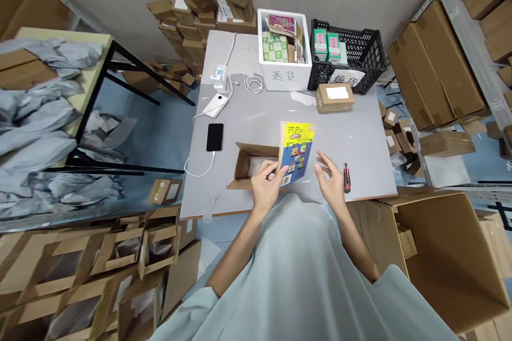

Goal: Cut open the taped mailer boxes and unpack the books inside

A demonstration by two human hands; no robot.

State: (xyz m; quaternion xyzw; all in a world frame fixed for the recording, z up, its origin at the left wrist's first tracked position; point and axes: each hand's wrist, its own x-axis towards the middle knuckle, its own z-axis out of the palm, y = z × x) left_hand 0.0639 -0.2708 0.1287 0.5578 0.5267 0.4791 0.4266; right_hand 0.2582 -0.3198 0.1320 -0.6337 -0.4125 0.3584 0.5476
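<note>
My left hand (267, 185) grips a book (296, 153) by its lower left corner. The book's visible cover is yellow above and blue below, with small pictures and a barcode near the bottom. It is held tilted up over the table's front part. To its right, my right hand (329, 177) is apart from the book, fingers spread, with nothing in it. Behind the left hand and partly hidden by the book is an opened cardboard box (243, 166) with pale material inside. A red and black utility knife (346, 178) lies just right of my right hand.
On the table (256, 117) are a black phone (215, 137), a white power bank (216, 105) with cables, and a closed small carton (335, 98). Behind stand a white foam box (285, 79) of books and a black crate (370, 58). A large open carton (452, 256) is at right.
</note>
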